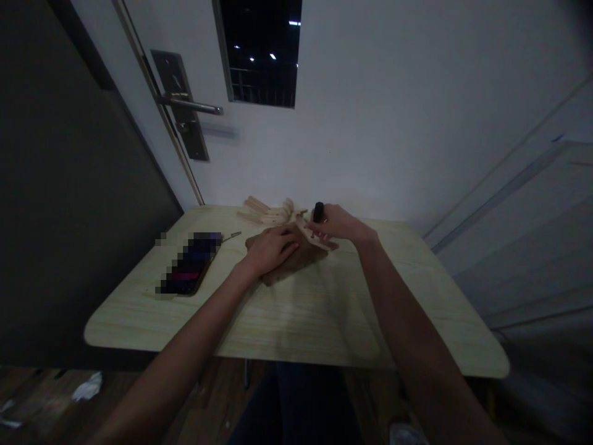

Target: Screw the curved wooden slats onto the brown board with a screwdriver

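My left hand (271, 250) lies over a brown wooden piece (296, 262), fingers stretched flat across its top. Along the right end of that piece runs a pale wooden strip (319, 242), which sits at an angle. My right hand (337, 222) is closed around a short black-handled screwdriver (318, 212), held upright over the strip. A small dark screw or shaft shows just below my right fingers; the contact point is too small and dim to tell. Behind my left hand lies a group of pale wooden pieces (269, 213), some long and flat, some rounded.
A phone (192, 262), its screen blurred out, lies at the left of the light wooden table (287, 327). A thin metal rod (231, 236) lies beside it. At the table's back edge stands a white door (370, 123) with a metal handle (194, 106).
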Demonstrator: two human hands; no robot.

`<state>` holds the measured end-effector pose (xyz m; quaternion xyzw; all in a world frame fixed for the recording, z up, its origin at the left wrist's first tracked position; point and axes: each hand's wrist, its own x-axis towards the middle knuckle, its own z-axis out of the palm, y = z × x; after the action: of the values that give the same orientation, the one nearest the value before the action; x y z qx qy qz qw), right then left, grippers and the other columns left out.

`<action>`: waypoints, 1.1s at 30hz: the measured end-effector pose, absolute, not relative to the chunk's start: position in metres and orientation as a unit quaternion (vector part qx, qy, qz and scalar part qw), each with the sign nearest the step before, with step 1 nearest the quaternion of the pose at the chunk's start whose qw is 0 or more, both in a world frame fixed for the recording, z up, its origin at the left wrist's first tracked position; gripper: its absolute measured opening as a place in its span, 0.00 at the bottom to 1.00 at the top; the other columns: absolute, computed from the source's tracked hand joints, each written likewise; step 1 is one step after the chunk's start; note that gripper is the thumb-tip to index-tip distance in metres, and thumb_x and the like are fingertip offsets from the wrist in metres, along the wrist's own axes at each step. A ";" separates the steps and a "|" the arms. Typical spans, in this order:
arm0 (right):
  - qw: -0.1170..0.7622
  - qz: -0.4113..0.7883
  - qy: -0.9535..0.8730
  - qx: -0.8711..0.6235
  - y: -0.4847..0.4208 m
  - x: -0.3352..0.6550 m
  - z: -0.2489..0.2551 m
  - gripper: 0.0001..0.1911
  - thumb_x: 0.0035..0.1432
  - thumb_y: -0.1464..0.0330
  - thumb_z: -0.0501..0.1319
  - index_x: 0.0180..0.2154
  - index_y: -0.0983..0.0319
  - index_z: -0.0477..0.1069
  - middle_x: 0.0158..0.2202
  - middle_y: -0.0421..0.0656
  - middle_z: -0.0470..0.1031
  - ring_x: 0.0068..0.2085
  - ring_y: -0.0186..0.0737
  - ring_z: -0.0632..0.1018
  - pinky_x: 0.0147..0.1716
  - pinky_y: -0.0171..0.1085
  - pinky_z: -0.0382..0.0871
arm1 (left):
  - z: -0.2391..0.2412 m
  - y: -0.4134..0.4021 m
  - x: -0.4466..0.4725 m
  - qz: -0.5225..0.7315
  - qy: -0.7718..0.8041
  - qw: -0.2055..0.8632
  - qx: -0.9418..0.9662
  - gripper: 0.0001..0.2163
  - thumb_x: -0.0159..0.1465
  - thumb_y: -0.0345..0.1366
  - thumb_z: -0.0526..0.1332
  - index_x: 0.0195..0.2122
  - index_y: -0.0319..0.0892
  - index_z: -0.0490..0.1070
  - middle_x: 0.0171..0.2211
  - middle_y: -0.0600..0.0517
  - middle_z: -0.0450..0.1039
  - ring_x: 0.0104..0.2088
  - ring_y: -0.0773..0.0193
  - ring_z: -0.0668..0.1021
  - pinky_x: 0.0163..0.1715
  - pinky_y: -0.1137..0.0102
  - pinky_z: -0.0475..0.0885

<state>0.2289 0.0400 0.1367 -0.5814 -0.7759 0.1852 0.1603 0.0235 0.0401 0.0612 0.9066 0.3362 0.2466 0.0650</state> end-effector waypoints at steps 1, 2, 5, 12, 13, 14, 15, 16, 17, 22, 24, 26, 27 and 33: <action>0.164 0.196 -0.778 -0.574 0.037 0.229 0.136 0.16 0.61 0.61 0.61 0.24 0.63 0.73 0.22 0.45 0.77 0.24 0.38 0.78 0.26 0.35 0.69 | 0.060 0.035 0.024 0.246 0.364 0.043 0.897 0.14 0.70 0.40 0.53 0.45 0.42 0.76 0.47 0.44 0.75 0.49 0.54 0.77 0.52 0.55 0.71; 0.170 0.204 -0.781 -0.565 0.033 0.230 0.135 0.17 0.62 0.61 0.60 0.23 0.63 0.72 0.21 0.44 0.76 0.24 0.37 0.77 0.26 0.35 0.68 | 0.059 0.030 0.026 0.242 0.380 0.033 0.892 0.14 0.70 0.40 0.53 0.46 0.42 0.76 0.48 0.43 0.75 0.50 0.52 0.76 0.53 0.52 0.70; 0.188 0.190 -0.791 -0.550 0.026 0.232 0.127 0.17 0.62 0.61 0.59 0.24 0.63 0.71 0.21 0.42 0.74 0.24 0.35 0.75 0.26 0.34 0.65 | 0.057 0.017 0.031 0.239 0.420 0.034 0.875 0.13 0.70 0.40 0.52 0.46 0.41 0.74 0.50 0.44 0.76 0.52 0.50 0.75 0.58 0.45 0.63; 0.349 0.115 -0.774 -0.516 0.022 0.233 0.113 0.10 0.59 0.63 0.62 0.37 0.63 0.73 0.36 0.45 0.78 0.33 0.35 0.75 0.35 0.35 0.69 | 0.057 0.012 0.051 0.271 0.492 0.055 0.825 0.16 0.70 0.47 0.52 0.40 0.41 0.73 0.48 0.42 0.75 0.50 0.47 0.76 0.59 0.37 0.56; 0.373 0.122 -0.775 -0.494 0.021 0.233 0.113 0.08 0.59 0.65 0.62 0.38 0.63 0.72 0.37 0.45 0.78 0.35 0.35 0.76 0.36 0.35 0.70 | 0.056 0.014 0.053 0.282 0.502 0.054 0.816 0.17 0.69 0.50 0.52 0.38 0.41 0.73 0.48 0.42 0.75 0.50 0.47 0.76 0.59 0.37 0.56; 0.395 0.130 -0.778 -0.471 0.021 0.233 0.114 0.07 0.59 0.66 0.62 0.39 0.63 0.71 0.39 0.45 0.78 0.36 0.35 0.76 0.36 0.34 0.71 | 0.055 0.015 0.055 0.290 0.507 0.056 0.810 0.19 0.68 0.52 0.53 0.37 0.41 0.72 0.47 0.42 0.75 0.51 0.46 0.76 0.59 0.36 0.55; 0.411 0.137 -0.782 -0.448 0.020 0.233 0.115 0.07 0.59 0.67 0.61 0.40 0.62 0.71 0.40 0.45 0.77 0.38 0.35 0.76 0.37 0.34 0.72 | 0.054 0.016 0.056 0.293 0.512 0.058 0.805 0.19 0.68 0.53 0.53 0.36 0.41 0.72 0.46 0.42 0.75 0.51 0.45 0.75 0.59 0.36 0.54; 0.424 0.143 -0.785 -0.429 0.020 0.233 0.115 0.08 0.59 0.68 0.61 0.41 0.62 0.70 0.41 0.44 0.76 0.40 0.35 0.76 0.38 0.34 0.72 | 0.053 0.017 0.057 0.294 0.516 0.059 0.802 0.20 0.67 0.54 0.54 0.35 0.41 0.72 0.46 0.42 0.75 0.51 0.45 0.75 0.59 0.35 0.53; 0.431 0.150 -0.786 -0.417 0.019 0.234 0.116 0.09 0.59 0.68 0.60 0.43 0.61 0.70 0.42 0.45 0.76 0.41 0.36 0.77 0.39 0.35 0.73 | 0.053 0.018 0.057 0.290 0.518 0.061 0.802 0.21 0.66 0.55 0.54 0.35 0.41 0.72 0.47 0.42 0.74 0.52 0.44 0.74 0.60 0.35 0.53; 0.436 0.205 -0.771 -0.417 0.015 0.237 0.113 0.15 0.63 0.67 0.56 0.51 0.58 0.68 0.46 0.45 0.76 0.43 0.39 0.78 0.37 0.37 0.74 | 0.056 0.023 0.050 0.246 0.505 0.075 0.824 0.21 0.66 0.57 0.53 0.36 0.44 0.72 0.48 0.45 0.73 0.55 0.49 0.72 0.64 0.42 0.51; 0.446 0.217 -0.757 -0.426 0.013 0.237 0.111 0.14 0.61 0.66 0.58 0.49 0.58 0.70 0.41 0.44 0.77 0.41 0.39 0.78 0.36 0.37 0.74 | 0.058 0.025 0.047 0.234 0.493 0.080 0.834 0.21 0.67 0.56 0.52 0.35 0.44 0.72 0.48 0.47 0.73 0.54 0.51 0.72 0.64 0.45 0.52; 0.459 0.194 -0.750 -0.434 0.013 0.235 0.109 0.14 0.59 0.67 0.61 0.47 0.57 0.70 0.34 0.40 0.75 0.35 0.37 0.77 0.36 0.37 0.74 | 0.058 0.026 0.045 0.231 0.484 0.077 0.841 0.21 0.67 0.56 0.52 0.35 0.44 0.72 0.48 0.48 0.73 0.54 0.51 0.73 0.64 0.45 0.53; 0.464 0.165 -0.751 -0.440 0.014 0.234 0.109 0.14 0.58 0.67 0.62 0.47 0.57 0.70 0.31 0.39 0.73 0.33 0.36 0.75 0.36 0.38 0.74 | 0.058 0.027 0.044 0.230 0.481 0.074 0.843 0.21 0.67 0.56 0.52 0.35 0.44 0.72 0.48 0.48 0.73 0.54 0.51 0.73 0.63 0.45 0.52; 0.441 0.020 -0.753 -0.489 0.021 0.230 0.108 0.03 0.59 0.67 0.62 0.35 0.60 0.70 0.33 0.42 0.72 0.32 0.37 0.72 0.37 0.39 0.72 | 0.058 0.027 0.044 0.223 0.473 0.067 0.850 0.21 0.67 0.56 0.52 0.36 0.43 0.72 0.49 0.47 0.72 0.55 0.51 0.72 0.62 0.44 0.54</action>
<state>0.2299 0.0212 0.1078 -0.4887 -0.7526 0.0198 0.4408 0.0438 0.0275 0.0576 0.8498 0.4730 0.2227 0.0673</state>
